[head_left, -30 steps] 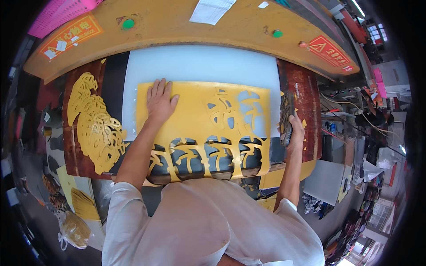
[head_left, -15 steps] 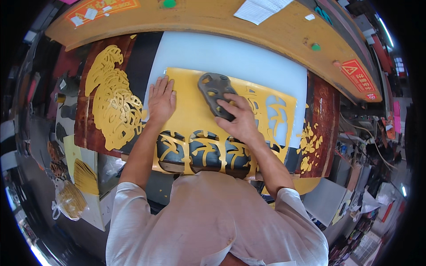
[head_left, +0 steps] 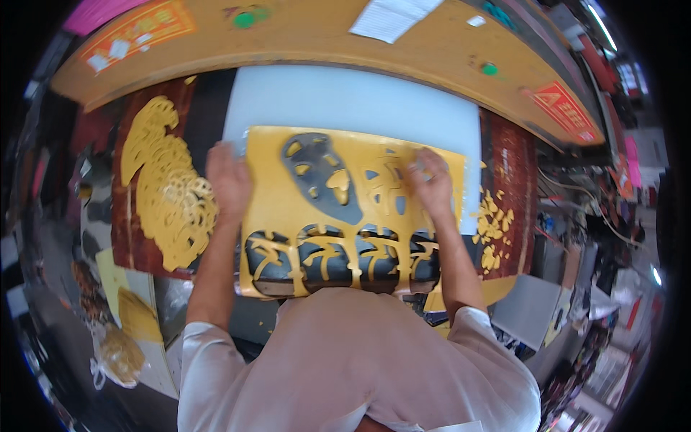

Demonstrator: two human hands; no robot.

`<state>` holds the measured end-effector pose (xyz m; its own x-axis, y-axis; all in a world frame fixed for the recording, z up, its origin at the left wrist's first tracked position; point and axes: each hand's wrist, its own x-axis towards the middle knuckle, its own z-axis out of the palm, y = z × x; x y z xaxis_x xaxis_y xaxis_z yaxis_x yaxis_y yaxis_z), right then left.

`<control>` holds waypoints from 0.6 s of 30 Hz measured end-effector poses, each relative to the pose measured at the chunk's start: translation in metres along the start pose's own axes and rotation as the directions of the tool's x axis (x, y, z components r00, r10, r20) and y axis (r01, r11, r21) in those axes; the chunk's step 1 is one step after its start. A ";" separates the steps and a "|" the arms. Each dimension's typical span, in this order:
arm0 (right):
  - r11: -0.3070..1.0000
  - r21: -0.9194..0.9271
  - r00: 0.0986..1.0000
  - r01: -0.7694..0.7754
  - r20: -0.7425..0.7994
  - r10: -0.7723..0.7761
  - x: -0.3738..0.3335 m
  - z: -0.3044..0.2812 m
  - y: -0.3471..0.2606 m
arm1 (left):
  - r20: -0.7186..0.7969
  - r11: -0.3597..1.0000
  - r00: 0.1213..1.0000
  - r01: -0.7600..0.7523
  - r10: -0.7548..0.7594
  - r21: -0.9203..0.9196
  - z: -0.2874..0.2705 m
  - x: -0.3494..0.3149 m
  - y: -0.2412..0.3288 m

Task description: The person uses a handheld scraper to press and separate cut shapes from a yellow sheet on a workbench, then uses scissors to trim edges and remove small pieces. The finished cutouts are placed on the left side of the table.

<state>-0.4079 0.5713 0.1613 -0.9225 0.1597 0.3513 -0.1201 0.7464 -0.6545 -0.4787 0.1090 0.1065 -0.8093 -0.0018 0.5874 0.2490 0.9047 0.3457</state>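
A yellow sheet [head_left: 270,194] lies over a pale cutting board. On it rests a dark grey cutting die [head_left: 296,160], sole-shaped, with yellow showing through its openings; neither hand touches it. My left hand [head_left: 230,181] is at the sheet's left edge, fingers extended and somewhat blurred. Over the right part of the sheet, beside the cut openings, is my right hand [head_left: 430,183]. Its fingers look bent but are smeared, so whether they grip anything is unclear. Along the near edge, cut-out shapes leave thin yellow strips [head_left: 353,259] above a dark surface.
A pile of yellow cut pieces [head_left: 169,194] lies on the left of the bench, with smaller scraps [head_left: 493,223] on the right. Beyond the white board [head_left: 353,93] runs an orange machine beam [head_left: 302,39] with green buttons. A bagged yellow bundle [head_left: 119,353] sits low at left.
My right hand has let go of the die and moved right over the cut part of the sheet. My left hand has shifted from the sheet's top-left area to its left edge. The view has shifted slightly.
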 end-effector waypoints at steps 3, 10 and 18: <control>0.957 -0.233 0.975 -0.174 -0.181 0.133 0.033 -0.066 0.099 | 0.101 0.931 0.936 0.347 -0.337 -0.112 0.003 0.028 -0.019; 0.708 -0.548 0.861 -0.445 -0.045 0.507 0.129 -0.092 0.220 | 0.195 0.850 0.827 0.515 -0.527 0.112 0.042 0.080 0.007; 0.702 -0.142 0.713 -0.698 -0.227 0.664 0.110 -0.062 0.242 | 0.021 0.786 0.819 0.542 -0.573 0.296 0.056 0.067 0.035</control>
<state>-0.5156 0.8094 0.0835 -0.6541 0.7558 -0.0320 0.6121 0.5039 -0.6094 -0.5544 0.1650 0.1171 -0.8170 -0.5106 0.2679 -0.4004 0.8367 0.3736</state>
